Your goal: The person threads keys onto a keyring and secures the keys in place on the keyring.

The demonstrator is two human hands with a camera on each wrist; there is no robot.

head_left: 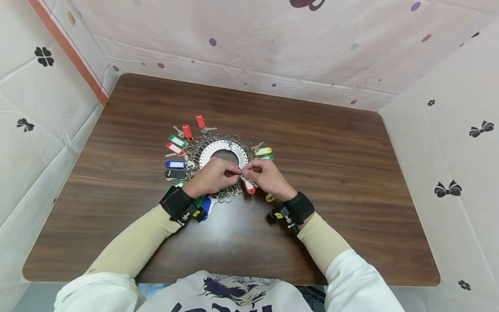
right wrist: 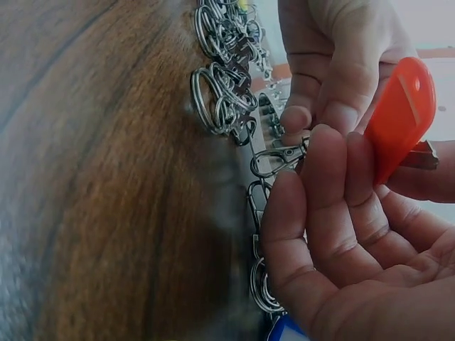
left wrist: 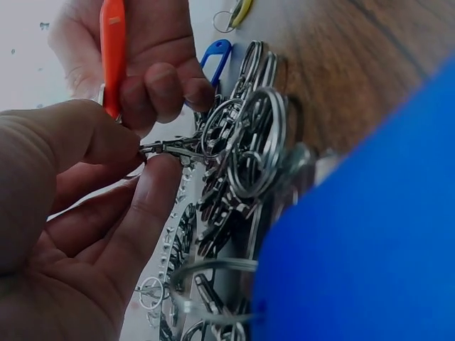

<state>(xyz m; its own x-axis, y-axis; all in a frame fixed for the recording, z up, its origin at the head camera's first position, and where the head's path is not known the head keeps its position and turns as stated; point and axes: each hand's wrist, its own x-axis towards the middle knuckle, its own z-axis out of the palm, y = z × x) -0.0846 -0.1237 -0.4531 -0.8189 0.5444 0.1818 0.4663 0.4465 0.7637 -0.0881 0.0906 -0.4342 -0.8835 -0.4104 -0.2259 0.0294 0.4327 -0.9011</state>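
A round metal key holder [head_left: 213,148], with many small snap hooks and split rings round its edge, lies on the table. My left hand [head_left: 214,176] reaches over its lower part; in the left wrist view its thumb and finger pinch a small metal snap hook [left wrist: 170,147]. Facing it, my right hand [head_left: 269,177] holds a key [right wrist: 424,155] with a red tag [right wrist: 404,117] by its fingertips. Both hands' fingertips nearly meet at the holder's right edge. Fingers hide exactly where the red tag's ring and the hook meet.
Keys with red, green, blue and black tags fan out on the left, among them a blue tag [head_left: 175,164] and a black tag [head_left: 176,174]. A yellow tag [head_left: 263,151] lies to the right. The brown table [head_left: 343,173] is bordered by patterned sheets [head_left: 249,56].
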